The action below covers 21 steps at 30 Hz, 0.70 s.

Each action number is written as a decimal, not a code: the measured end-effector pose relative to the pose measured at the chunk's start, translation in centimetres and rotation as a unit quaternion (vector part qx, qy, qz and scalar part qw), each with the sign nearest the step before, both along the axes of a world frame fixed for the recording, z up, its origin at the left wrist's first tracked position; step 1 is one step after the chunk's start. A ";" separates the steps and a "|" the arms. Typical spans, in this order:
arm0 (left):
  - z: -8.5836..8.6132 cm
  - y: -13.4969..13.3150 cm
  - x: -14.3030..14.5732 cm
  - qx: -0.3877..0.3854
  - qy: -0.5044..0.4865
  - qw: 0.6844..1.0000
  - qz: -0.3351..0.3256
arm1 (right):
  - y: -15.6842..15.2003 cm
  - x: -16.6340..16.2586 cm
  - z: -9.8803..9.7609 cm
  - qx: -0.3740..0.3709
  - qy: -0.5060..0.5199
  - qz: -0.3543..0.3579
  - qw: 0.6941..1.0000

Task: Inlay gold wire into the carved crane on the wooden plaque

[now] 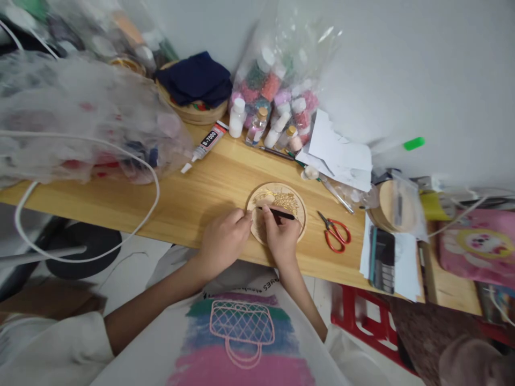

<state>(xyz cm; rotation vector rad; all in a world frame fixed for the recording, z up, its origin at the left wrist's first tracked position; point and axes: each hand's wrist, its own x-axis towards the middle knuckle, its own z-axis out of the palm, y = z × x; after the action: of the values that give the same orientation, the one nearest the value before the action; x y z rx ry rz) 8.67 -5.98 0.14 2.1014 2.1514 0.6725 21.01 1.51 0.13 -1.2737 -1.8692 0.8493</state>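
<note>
Round board (253, 200): gold pattern (287, 200) covering far side, near side seemingly unfinished. Your right hand (284, 234) is pinching a black tool (282, 214) over it; left hand (226, 236) resting at its edge, grip unclear.

Craft supplies gathered along a wooden table (173, 198).
A glue tube (210, 140) marked B-7000 lies just beside a capped white bottle (237, 119), with a clear bag (295, 35) of colourful jars behind. A folded navy cloth (195, 79) rests on a round wood-coloured stack (201, 113). Rightward lie red-handled scissors (336, 237), white papers (346, 161) and a pink pouch (454, 241).
</note>
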 end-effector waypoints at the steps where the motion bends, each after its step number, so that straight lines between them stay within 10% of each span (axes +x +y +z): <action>1: 0.0 0.0 0.0 0.010 0.005 1.000 0.006 | 0.0 0.0 0.0 0.002 0.004 0.003 1.000; 21: 0.9 1.4 -2.2 0.031 -0.020 0.999 -0.040 | -1.0 2.1 2.3 0.109 0.043 -0.021 0.993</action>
<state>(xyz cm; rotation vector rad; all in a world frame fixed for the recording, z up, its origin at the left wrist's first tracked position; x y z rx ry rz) 6.45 -4.53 0.99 2.1717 2.0389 0.7759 23.14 0.46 2.44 -1.1192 -1.8053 0.6477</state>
